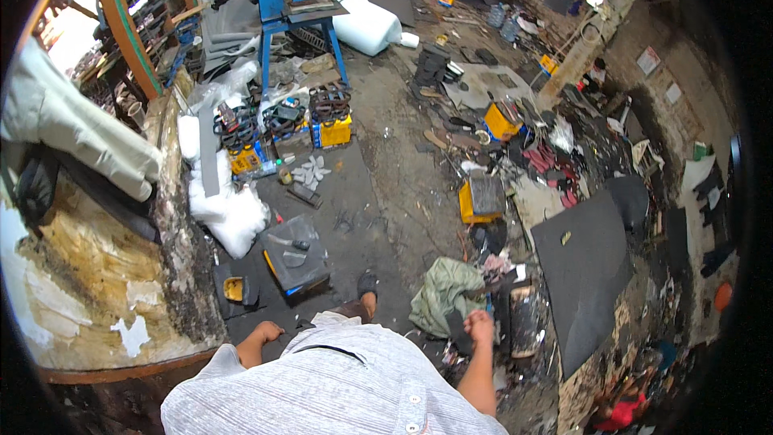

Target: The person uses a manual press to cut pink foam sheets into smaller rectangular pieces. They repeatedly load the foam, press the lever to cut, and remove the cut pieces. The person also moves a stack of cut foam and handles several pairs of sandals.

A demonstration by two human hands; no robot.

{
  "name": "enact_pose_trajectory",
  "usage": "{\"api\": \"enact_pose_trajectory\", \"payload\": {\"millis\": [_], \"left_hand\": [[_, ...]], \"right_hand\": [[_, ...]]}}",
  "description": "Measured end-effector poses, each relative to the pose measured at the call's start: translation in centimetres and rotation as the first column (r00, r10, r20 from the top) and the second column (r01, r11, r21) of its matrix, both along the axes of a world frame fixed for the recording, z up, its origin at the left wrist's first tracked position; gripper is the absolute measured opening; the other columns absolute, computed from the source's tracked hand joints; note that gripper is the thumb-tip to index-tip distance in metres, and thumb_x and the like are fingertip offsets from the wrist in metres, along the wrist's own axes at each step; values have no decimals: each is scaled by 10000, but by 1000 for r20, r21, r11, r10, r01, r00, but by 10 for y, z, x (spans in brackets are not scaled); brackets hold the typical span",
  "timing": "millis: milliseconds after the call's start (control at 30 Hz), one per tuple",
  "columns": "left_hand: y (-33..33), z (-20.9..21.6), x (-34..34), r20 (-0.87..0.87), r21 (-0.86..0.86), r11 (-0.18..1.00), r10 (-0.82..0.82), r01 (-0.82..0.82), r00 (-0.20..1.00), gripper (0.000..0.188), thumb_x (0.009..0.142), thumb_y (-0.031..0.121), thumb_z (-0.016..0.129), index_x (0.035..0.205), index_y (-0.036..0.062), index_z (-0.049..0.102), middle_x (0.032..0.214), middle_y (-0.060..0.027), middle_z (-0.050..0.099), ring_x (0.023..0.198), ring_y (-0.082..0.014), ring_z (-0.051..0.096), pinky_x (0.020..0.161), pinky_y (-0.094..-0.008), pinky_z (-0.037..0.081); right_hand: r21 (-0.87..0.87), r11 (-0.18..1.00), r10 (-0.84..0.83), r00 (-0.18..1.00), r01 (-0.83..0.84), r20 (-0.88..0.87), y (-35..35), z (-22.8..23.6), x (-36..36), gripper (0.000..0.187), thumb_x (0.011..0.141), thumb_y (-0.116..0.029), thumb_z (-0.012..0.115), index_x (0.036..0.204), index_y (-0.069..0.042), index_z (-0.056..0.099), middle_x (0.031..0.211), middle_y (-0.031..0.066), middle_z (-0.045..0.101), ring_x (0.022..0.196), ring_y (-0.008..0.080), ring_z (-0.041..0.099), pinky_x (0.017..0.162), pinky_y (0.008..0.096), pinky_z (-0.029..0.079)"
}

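My left hand (267, 331) hangs beside my body at the lower left, its fingers curled in and nothing visible in them. It is nearest to a low block with a dark flat top (314, 262), on which a knife-like tool (288, 242) and a small dark piece lie. On the other side, my right hand (478, 325) is closed in a fist in front of a crumpled green cloth (447, 294). A dark flat piece (458, 330) shows right beside that fist; whether the fingers grip it I cannot make out.
One foot in a dark sandal (367, 283) stands on the floor. Sandals sit on yellow boxes (332, 132) below a blue machine stand (266, 56). Another yellow box (481, 199) and a large dark sheet (584, 266) lie to the right. A stained wall (105, 274) borders the left.
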State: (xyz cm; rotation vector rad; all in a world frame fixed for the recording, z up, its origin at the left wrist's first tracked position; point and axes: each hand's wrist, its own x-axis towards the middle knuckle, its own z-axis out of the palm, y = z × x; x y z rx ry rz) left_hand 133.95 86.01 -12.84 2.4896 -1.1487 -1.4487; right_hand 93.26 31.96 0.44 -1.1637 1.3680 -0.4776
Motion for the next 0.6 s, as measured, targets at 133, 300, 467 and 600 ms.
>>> {"api": "enact_pose_trajectory", "payload": {"millis": [133, 300, 467, 600], "left_hand": [[-136, 17, 91, 170, 47, 999, -11, 3, 985, 354, 927, 400, 525, 1005, 148, 761, 1121, -183, 694, 1058, -361, 651, 906, -444, 513], [-327, 106, 201, 55, -369, 733, 631, -572, 774, 327, 893, 338, 646, 1026, 45, 701, 943, -132, 722, 892, -217, 681, 824, -359, 516], [-462, 133, 261, -74, -496, 554, 740, -668, 669, 346, 893, 330, 669, 1068, 33, 691, 978, -123, 716, 921, -204, 670, 839, -343, 509], [-514, 73, 277, -43, -443, 480, 832, -757, 553, 357, 886, 339, 673, 1060, 28, 690, 979, -135, 712, 913, -217, 673, 838, -339, 508]], "right_hand": [[282, 893, 428, 859, -352, -282, -32, -55, 21, 158, 933, -197, 565, 971, -69, 649, 701, 92, 641, 537, 176, 573, 484, 338, 462], [565, 821, 254, 936, -75, -245, -74, -98, 11, 178, 917, -190, 611, 852, -32, 663, 624, 81, 610, 477, 180, 551, 406, 339, 424], [567, 820, 306, 893, -71, -331, -238, -125, 51, 202, 913, -192, 592, 811, -34, 667, 611, 83, 607, 476, 193, 558, 410, 341, 425], [510, 845, 383, 849, -162, -365, -409, -136, 132, 225, 909, -193, 577, 778, -36, 670, 600, 85, 605, 475, 204, 563, 412, 343, 426]]}}
